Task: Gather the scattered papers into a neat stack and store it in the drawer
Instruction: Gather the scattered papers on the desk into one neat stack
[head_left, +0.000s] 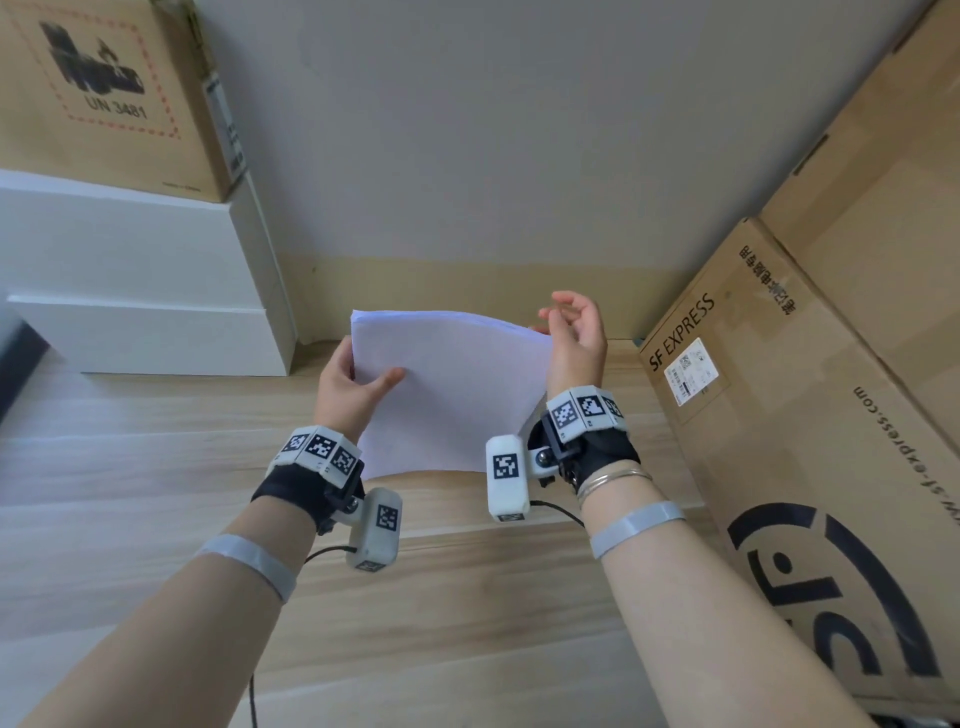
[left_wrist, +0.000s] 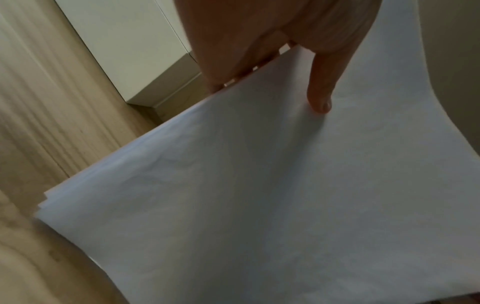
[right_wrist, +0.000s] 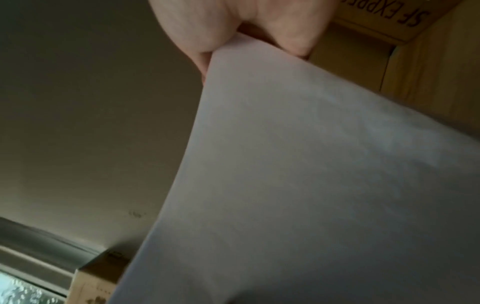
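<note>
**Paper stack held upright over the desk**

The left hand (head_left: 347, 387) pinched the paper stack's (head_left: 449, 389) left edge, thumb across the front. The right hand (head_left: 574, 338) gripped its top right corner. The sheets stood above the wooden desk (head_left: 156, 467), beside cardboard boxes (head_left: 789, 415).

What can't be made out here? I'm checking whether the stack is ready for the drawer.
- Drawer: not identifiable in any view.
- Stack of papers: its lower right corner is hidden by the right wrist rig in the head view; sheet count is unreadable.
- Left hand: fingers behind the sheets are hidden; only the thumb shows.
- Right hand: the right wrist view is blurred, and paper hides its fingertips.
- Edge alignment: left wrist view shows offset corners, but blurred.
</note>
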